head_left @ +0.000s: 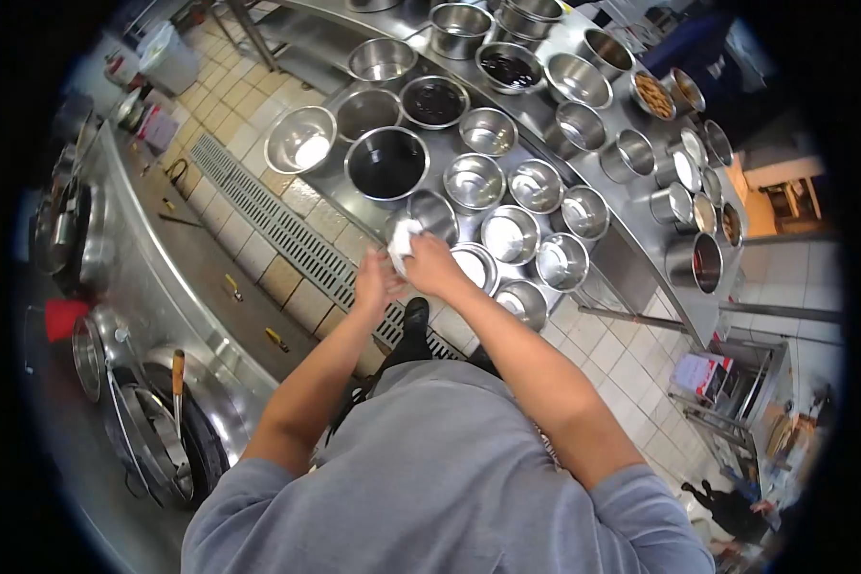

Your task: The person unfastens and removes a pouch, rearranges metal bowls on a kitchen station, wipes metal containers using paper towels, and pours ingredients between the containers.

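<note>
In the head view, my right hand (434, 268) is closed on a bunched white cloth (404, 239). Just left of it, my left hand (378, 280) has its fingers loosely apart, with nothing visible in them. Behind the cloth is a steel pot (432, 216), partly hidden by the cloth and my right hand. A large pot of dark liquid (386, 165) stands beyond it on the steel counter (340, 194). Several shiny steel pots, among them one near my right wrist (475, 265), are grouped to the right.
A raised steel shelf (631, 206) carries more pots, one with brown pieces of food (653, 96). To the left runs a cooking range (177, 277) with woks and a wooden-handled utensil (178, 373). A floor drain grate (273, 228) crosses the tiles between them.
</note>
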Demonstrator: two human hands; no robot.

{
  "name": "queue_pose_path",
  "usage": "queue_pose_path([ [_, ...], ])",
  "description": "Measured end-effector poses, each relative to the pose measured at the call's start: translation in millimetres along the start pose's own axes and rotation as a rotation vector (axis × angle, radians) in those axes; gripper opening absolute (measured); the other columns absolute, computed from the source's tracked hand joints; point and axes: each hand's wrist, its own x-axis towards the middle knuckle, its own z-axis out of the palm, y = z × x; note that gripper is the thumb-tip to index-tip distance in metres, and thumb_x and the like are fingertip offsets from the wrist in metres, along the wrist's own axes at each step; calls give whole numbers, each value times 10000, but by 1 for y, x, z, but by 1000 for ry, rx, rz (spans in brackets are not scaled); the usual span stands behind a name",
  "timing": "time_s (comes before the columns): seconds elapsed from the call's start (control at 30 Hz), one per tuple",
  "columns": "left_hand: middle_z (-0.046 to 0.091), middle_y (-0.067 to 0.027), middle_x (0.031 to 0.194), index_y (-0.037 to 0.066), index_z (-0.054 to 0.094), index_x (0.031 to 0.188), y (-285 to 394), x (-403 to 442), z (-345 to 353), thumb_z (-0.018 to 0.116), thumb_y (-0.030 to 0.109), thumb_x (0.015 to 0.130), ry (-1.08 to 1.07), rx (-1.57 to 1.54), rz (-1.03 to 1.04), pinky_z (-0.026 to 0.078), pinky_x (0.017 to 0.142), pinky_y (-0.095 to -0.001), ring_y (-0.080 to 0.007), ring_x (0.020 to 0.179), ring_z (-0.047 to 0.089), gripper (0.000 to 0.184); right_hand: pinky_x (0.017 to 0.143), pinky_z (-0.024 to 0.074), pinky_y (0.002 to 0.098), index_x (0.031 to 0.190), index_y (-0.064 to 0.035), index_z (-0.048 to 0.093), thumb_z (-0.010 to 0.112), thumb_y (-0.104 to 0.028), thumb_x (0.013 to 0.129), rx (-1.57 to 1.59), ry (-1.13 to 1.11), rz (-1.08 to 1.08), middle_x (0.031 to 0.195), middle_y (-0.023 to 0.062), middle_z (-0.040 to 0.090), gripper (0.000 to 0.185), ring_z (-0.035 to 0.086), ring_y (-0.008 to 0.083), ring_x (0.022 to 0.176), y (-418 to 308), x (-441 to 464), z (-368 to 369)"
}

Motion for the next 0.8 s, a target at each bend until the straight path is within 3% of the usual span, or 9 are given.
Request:
queue_pose_path([
  [0.03, 638, -160, 1284, 53, 498, 1375, -14, -12, 3, 424, 592, 1014, -16, 6, -10, 555, 893, -422, -272, 1101, 659, 653, 927, 481, 524, 1008, 81, 657, 542, -63, 807, -16, -25, -46, 1101, 361, 597, 273, 601, 493, 1010, 16, 10, 11],
  [0.1, 615, -162, 1265, 105, 416, 1452, -30, -39, 4, 605, 458, 958, -222, 1137, 557, 567, 844, -425, -338, 1027, 673, 636, 940, 491, 496, 1049, 46, 663, 546, -68, 811, -95, 1, -123, 1117, 348, 599, 289, 605, 478, 1030, 31, 18, 4],
  [0.2, 574, -207, 1257, 207, 526, 1388, -12, -61, 41, 724, 359, 877, -281, 1552, 717, 558, 809, -440, -369, 1021, 660, 568, 935, 500, 457, 1088, 16, 654, 579, -105, 831, -108, 237, -264, 1109, 271, 642, 294, 631, 424, 1037, 11, -8, -86],
  [0.33, 544, -160, 1302, 182, 679, 1184, -21, -30, 36, 777, 364, 820, -322, 1549, 948, 543, 852, -451, -370, 1064, 637, 418, 883, 508, 386, 1170, -3, 651, 614, -155, 862, 113, 123, -26, 1045, 173, 702, 346, 665, 267, 1005, 24, -79, -206],
  [0.5, 576, -152, 1207, 133, 584, 1235, -24, -63, 44, 764, 255, 804, -90, 1509, 1130, 524, 825, -456, -367, 1083, 613, 483, 923, 510, 394, 1086, -2, 666, 648, -55, 785, -194, -31, 22, 1182, 190, 665, 307, 646, 347, 1061, 88, -201, -203],
  [0.6, 629, -136, 1112, 95, 562, 1167, -77, -109, 69, 759, 271, 820, -387, 1407, 749, 519, 796, -462, -355, 907, 653, 436, 937, 519, 425, 1043, 13, 653, 628, -12, 758, -122, -220, -105, 1220, 201, 624, 287, 628, 385, 1090, 129, -235, -109],
  [0.67, 572, -155, 1252, 138, 489, 1299, -124, -90, 63, 709, 439, 870, -545, 1207, 417, 512, 864, -504, -351, 1043, 629, 568, 952, 504, 439, 1035, 28, 642, 605, 3, 762, -242, -275, -23, 1164, 212, 634, 277, 615, 411, 1093, 149, -237, -67],
  [0.73, 448, -171, 1407, 205, 330, 1473, -149, -86, 65, 615, 653, 879, -240, -12, -406, 459, 962, -618, -373, 1175, 552, 797, 933, 510, 449, 1056, 32, 647, 588, 0, 774, -169, -209, -83, 1124, 217, 642, 289, 623, 419, 1056, 127, -245, -84],
  [0.8, 344, -177, 1536, 226, 149, 1600, -144, -116, 74, 528, 771, 859, -616, -371, -528, 321, 1080, -707, -413, 1330, 451, 995, 913, 516, 459, 1076, 36, 652, 571, -2, 787, -79, -138, -109, 1084, 221, 650, 302, 631, 427, 1020, 100, -260, -103],
])
